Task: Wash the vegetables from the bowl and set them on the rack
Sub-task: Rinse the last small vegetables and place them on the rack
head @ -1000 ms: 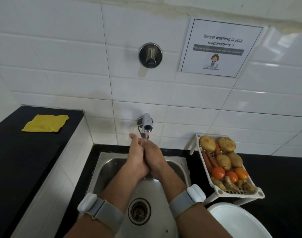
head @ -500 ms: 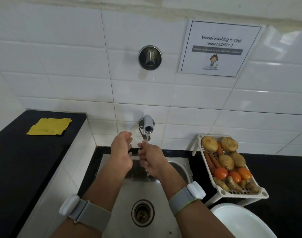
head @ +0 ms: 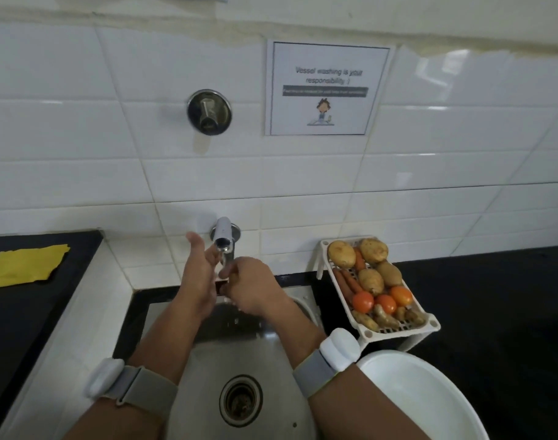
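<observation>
Over the steel sink (head: 258,347), both my hands are under the tap (head: 223,237). My left hand (head: 197,277) is held edge-up with straight fingers reaching beside the spout. My right hand (head: 253,289) has its fingers curled toward the left palm, and I see nothing in them. To the right stands the white rack (head: 401,331), holding potatoes (head: 341,254), carrots (head: 347,281), tomatoes (head: 363,301) and ginger pieces (head: 384,319). The white bowl (head: 417,401) at the lower right shows no vegetables in the part I can see.
A yellow cloth (head: 25,265) lies on the black counter to the left. A round wall valve (head: 209,112) and a paper notice (head: 326,88) are on the white tiles above. The drain (head: 241,400) lies between my forearms. Black counter extends right of the rack.
My hands were pressed together under the tap, then parted. Now the left hand's fingers have straightened up beside the spout and the right hand has dropped just below it. The view has tilted upward.
</observation>
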A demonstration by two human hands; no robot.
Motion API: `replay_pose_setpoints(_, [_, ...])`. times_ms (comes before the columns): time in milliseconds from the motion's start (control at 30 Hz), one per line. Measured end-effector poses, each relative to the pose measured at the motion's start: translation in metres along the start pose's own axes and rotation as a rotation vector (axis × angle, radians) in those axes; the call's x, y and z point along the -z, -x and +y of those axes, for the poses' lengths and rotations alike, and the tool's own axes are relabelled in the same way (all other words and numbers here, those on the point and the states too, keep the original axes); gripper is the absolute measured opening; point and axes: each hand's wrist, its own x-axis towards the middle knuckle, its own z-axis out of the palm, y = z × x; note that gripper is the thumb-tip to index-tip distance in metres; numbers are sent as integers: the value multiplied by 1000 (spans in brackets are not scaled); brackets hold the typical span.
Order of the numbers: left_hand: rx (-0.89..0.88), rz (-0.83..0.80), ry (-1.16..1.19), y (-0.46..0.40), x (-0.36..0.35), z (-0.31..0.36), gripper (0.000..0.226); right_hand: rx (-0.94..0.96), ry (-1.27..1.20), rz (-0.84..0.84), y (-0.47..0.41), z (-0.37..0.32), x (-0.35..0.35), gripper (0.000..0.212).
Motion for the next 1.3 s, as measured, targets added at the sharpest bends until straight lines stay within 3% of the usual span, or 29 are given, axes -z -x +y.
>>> replay_pose_setpoints(100, [-31, 94, -38, 9, -13, -11, 81, -9, 248, 0, 9, 18, -5, 30])
replay_pose_setpoints(200, [91, 265, -60, 14, -19, -41, 47, 4, 323, 106, 20, 36, 2, 34])
replay_pose_setpoints(300, [296, 171, -195, 23, -33, -71, 23, -7, 416, -33, 31, 57, 23, 31])
replay_pose_setpoints(433, [367, -76, -256, 33, -74, -90, 28, -101, 326, 74, 49, 91, 62, 30])
replay_pose_setpoints(667, [312, -248, -203, 30, -166, -93, 56, -259, 76, 382, 63, 147, 135, 31])
replay_pose_setpoints(767, [259, -300, -198, 33, -200, -94, 64, -291, 83, 368, 63, 159, 157, 39])
replay_pose_setpoints(867, [245, -298, -194, 29, -221, -95, 74, -282, 149, 306, 57, 171, 165, 7])
replay_pose_setpoints(967, [251, -273, -218, 20, -227, -97, 83, -276, 181, 280, 51, 187, 166, 17])
replay_pose_setpoints(1100, [259, -215, -238, 14, -223, -98, 82, -256, 85, 313, 52, 193, 165, 46])
replay_pose_setpoints(1300, [222, -176, -189, 19, -207, -98, 74, -114, -78, 520, 64, 169, 150, 39])
